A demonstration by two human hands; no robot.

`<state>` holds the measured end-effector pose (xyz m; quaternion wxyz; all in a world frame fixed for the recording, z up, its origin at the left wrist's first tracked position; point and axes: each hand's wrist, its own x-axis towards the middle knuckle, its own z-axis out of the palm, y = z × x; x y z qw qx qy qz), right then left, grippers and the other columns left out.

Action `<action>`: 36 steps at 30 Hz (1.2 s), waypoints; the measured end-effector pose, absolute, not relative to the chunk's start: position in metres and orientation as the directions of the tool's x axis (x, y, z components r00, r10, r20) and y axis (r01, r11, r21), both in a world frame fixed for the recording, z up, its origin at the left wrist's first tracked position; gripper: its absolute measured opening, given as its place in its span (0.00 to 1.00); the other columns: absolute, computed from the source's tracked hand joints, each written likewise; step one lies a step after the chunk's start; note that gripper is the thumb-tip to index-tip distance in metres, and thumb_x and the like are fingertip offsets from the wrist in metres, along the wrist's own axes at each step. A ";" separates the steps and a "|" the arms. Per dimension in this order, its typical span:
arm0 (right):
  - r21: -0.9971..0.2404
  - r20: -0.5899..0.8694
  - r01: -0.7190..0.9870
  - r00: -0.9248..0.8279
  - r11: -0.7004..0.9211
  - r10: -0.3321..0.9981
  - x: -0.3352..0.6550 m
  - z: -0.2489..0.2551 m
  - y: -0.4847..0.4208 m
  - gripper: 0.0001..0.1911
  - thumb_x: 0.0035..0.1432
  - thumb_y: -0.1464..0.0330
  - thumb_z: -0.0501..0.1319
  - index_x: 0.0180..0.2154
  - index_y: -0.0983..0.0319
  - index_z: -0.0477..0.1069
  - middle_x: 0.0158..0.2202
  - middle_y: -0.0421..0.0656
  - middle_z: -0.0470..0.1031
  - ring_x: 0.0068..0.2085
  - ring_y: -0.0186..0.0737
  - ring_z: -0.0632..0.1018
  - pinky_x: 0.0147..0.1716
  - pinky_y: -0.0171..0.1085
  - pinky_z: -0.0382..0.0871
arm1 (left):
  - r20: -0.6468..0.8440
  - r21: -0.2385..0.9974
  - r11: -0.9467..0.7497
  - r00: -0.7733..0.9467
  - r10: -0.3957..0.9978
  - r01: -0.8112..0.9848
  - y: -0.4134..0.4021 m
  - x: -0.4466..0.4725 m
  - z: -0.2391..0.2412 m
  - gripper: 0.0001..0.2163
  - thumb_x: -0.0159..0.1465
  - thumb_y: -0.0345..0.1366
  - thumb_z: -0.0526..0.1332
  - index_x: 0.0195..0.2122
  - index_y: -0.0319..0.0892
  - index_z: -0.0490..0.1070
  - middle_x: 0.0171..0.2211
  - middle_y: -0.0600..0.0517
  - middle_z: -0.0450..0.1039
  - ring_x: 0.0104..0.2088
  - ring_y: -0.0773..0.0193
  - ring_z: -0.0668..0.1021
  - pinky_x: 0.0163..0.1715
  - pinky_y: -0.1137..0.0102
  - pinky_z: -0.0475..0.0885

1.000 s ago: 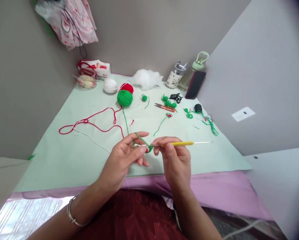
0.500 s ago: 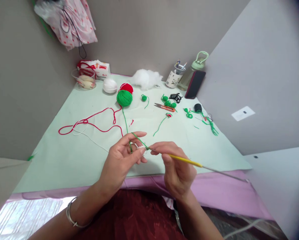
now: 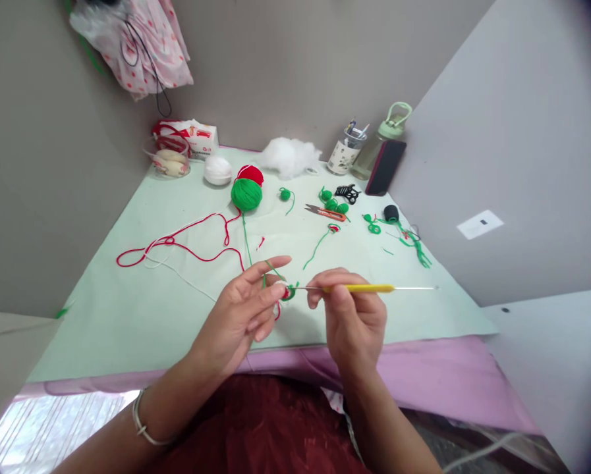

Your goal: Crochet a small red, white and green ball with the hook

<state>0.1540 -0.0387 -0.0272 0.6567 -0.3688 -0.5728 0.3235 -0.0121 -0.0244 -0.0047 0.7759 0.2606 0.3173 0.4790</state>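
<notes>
Yellow-handled metal hook swung level | right fingers pinch handle, left fingers pinch red-white-green yarn piece | green strand slackening over left forefinger could lose stitches

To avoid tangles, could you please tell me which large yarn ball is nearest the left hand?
The large green ball; it sits in front of the red ball, with the white ball farther back.

Appears as red and dark lettering on a white packet at the back of the surface, but is too small and blurred to read.
</notes>
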 end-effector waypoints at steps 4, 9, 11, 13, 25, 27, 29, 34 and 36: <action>-0.850 0.526 0.019 0.078 0.526 0.847 0.148 -0.024 -0.037 0.11 0.72 0.70 0.62 0.45 0.52 0.83 0.41 0.43 0.84 0.37 0.38 0.81 0.37 0.40 0.77 | -0.187 0.790 0.309 0.273 0.944 -0.529 -0.029 -0.006 -0.008 0.17 0.59 0.34 0.77 0.50 0.44 0.83 0.37 0.55 0.75 0.17 0.83 0.61 0.15 0.81 0.65; -0.648 0.698 0.408 -0.019 0.643 0.716 0.147 -0.026 -0.045 0.17 0.68 0.75 0.65 0.50 0.49 0.83 0.46 0.45 0.84 0.44 0.43 0.83 0.41 0.43 0.79 | -0.217 0.750 0.357 0.302 0.928 -0.556 -0.026 -0.004 -0.009 0.22 0.56 0.35 0.79 0.53 0.43 0.82 0.26 0.61 0.69 0.15 0.81 0.58 0.14 0.81 0.63; -0.585 0.740 0.450 -0.042 0.674 0.671 0.149 -0.025 -0.046 0.17 0.68 0.76 0.64 0.50 0.50 0.83 0.46 0.46 0.84 0.44 0.44 0.83 0.41 0.43 0.80 | -0.258 0.693 0.444 0.379 0.889 -0.568 -0.023 -0.008 -0.007 0.21 0.58 0.35 0.78 0.53 0.40 0.82 0.20 0.64 0.61 0.15 0.80 0.54 0.14 0.83 0.60; -0.682 0.704 0.342 0.069 0.646 0.707 0.152 -0.023 -0.043 0.15 0.70 0.75 0.63 0.48 0.52 0.84 0.41 0.44 0.85 0.39 0.41 0.83 0.38 0.41 0.79 | -0.282 0.659 0.482 0.405 0.870 -0.577 -0.020 -0.013 -0.004 0.19 0.58 0.34 0.77 0.50 0.37 0.83 0.19 0.64 0.59 0.16 0.81 0.52 0.14 0.84 0.58; -0.936 0.345 -0.072 0.021 0.345 0.938 0.142 -0.008 -0.019 0.09 0.66 0.61 0.68 0.39 0.59 0.83 0.34 0.41 0.78 0.31 0.34 0.76 0.33 0.36 0.75 | -0.115 0.829 0.231 0.248 0.962 -0.510 -0.018 -0.013 0.003 0.12 0.58 0.39 0.78 0.33 0.40 0.77 0.20 0.63 0.66 0.15 0.78 0.60 0.19 0.78 0.71; -0.948 0.312 -0.089 -0.062 0.306 0.948 0.145 -0.003 -0.012 0.13 0.62 0.59 0.71 0.46 0.58 0.81 0.39 0.42 0.79 0.31 0.34 0.76 0.33 0.36 0.76 | -0.102 0.832 0.221 0.251 0.963 -0.509 -0.009 -0.019 0.007 0.13 0.58 0.40 0.78 0.32 0.40 0.77 0.20 0.63 0.65 0.16 0.79 0.59 0.18 0.79 0.68; -0.971 0.239 -0.073 -0.193 0.229 0.952 0.147 0.001 -0.003 0.24 0.60 0.58 0.73 0.55 0.56 0.76 0.38 0.40 0.79 0.30 0.33 0.76 0.32 0.36 0.75 | -0.067 0.861 0.178 0.240 0.968 -0.476 0.005 -0.026 0.010 0.13 0.58 0.39 0.78 0.32 0.39 0.78 0.20 0.62 0.65 0.16 0.78 0.60 0.18 0.79 0.67; -0.880 0.221 0.329 -0.354 0.343 0.909 0.153 0.012 0.031 0.09 0.67 0.62 0.64 0.45 0.59 0.78 0.22 0.32 0.69 0.24 0.32 0.69 0.29 0.33 0.66 | -0.035 0.908 0.155 0.299 0.954 -0.389 0.049 -0.038 0.011 0.11 0.57 0.36 0.78 0.32 0.38 0.79 0.17 0.61 0.65 0.17 0.75 0.66 0.21 0.79 0.69; -0.831 0.238 0.387 -0.401 0.399 0.885 0.160 0.014 0.049 0.16 0.70 0.59 0.61 0.32 0.61 0.77 0.21 0.34 0.67 0.23 0.31 0.67 0.27 0.33 0.63 | -0.040 0.896 0.181 0.331 0.943 -0.406 0.064 -0.039 0.010 0.11 0.56 0.36 0.79 0.32 0.37 0.79 0.16 0.62 0.63 0.16 0.76 0.63 0.20 0.78 0.70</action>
